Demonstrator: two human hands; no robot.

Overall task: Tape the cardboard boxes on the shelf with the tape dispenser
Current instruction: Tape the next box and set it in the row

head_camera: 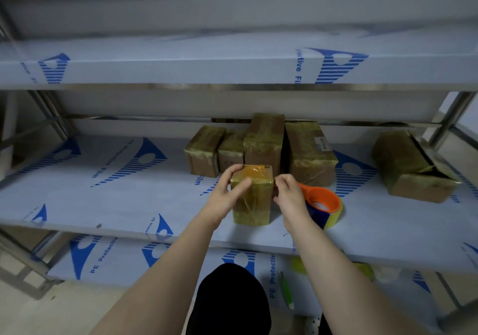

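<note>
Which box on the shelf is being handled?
The small upright box at the front, beside the tape dispenser; the left hand grips it, the other boxes sit farther back, untouched.

Both bare forearms reach from the bottom of the frame toward its centre. The left hand (226,193) grips the box (254,200), thumb across its front. The right hand (288,195) curls its fingers at the box's right edge; whether they pinch anything is unclear.
</note>
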